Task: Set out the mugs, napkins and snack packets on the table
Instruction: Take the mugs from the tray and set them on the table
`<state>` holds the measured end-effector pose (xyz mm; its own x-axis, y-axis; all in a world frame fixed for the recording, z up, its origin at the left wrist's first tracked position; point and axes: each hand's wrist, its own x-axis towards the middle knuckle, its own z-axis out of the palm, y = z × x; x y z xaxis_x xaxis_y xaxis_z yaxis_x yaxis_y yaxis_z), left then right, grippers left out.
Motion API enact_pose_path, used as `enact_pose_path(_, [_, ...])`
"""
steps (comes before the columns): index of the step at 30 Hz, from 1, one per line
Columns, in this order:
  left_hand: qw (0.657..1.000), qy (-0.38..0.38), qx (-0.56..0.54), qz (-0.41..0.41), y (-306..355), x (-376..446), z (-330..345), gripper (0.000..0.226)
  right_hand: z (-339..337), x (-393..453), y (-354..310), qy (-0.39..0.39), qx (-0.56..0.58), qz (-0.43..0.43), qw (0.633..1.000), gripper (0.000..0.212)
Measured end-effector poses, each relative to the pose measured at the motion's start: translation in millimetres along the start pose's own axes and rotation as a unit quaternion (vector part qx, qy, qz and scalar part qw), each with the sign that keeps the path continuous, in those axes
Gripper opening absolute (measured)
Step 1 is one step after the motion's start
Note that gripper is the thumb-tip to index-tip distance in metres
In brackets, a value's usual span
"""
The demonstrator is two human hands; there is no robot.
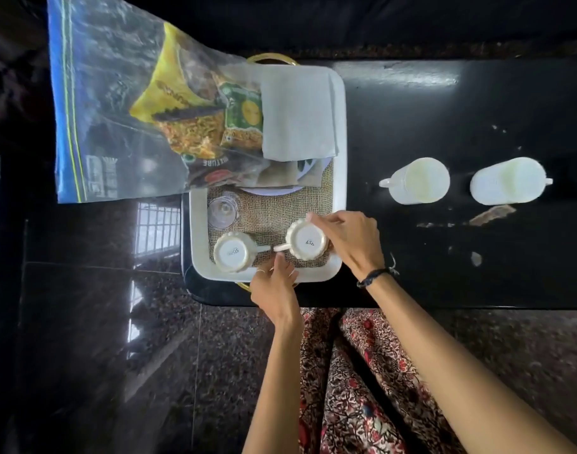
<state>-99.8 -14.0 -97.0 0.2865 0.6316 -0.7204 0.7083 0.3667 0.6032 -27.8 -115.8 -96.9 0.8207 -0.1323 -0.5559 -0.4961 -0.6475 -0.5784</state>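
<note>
The inverted mug (308,240) sat base-up at the near right of the tray (340,103), enclosed from the right by the fingers of your right hand (349,239), which were curled onto its wall; its handle pointed left, toward your left hand (274,285). The fingers of that hand lay loosely together, with the tips touching or just short of the handle; whether they pinched it could not be told. Just left of those fingertips stood a second inverted mug (233,252), untouched, on the same burlap mat (267,211). Beyond your fingers, farther from you, an upturned glass (222,209) rested on the mat, then a stack of white napkins (298,114), with snack packets (195,113) inside a clear zip bag (93,93) overhanging the tray's left edge. Well to the right of your right hand, two mugs (418,180) (510,180) already lay on the black table (411,257). The step in hand appeared to be the transfer of the third mug. The next move called for a firm hold on the wall, a lift clear of the tray rim, and placement to the right beside the set-out pair.
</note>
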Motion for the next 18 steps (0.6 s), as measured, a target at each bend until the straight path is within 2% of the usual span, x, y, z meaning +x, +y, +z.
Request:
enact_pose_path(3, [0.995, -0.011, -0.071, -0.068, 4, 3, 2, 0.04, 1, 2, -7, -0.038, -0.023, 0.035, 0.998, 0.072])
enact_pose_path(6, [0.987, -0.024, -0.127, -0.096, 8, 6, 4, 0.039, 0, 0, -10, -0.083, 0.035, 0.078, 0.993, 0.061])
enact_pose_path(14, [0.991, -0.055, -0.097, -0.074, 16, 5, 9, 0.023, -10, 2, -7, -0.15, 0.147, 0.106, 0.972, 0.045])
enact_pose_path(18, [0.987, -0.113, -0.099, -0.055, 18, -8, 5, 0.019, -25, -6, 1, -0.152, 0.177, 0.1, 0.967, 0.049])
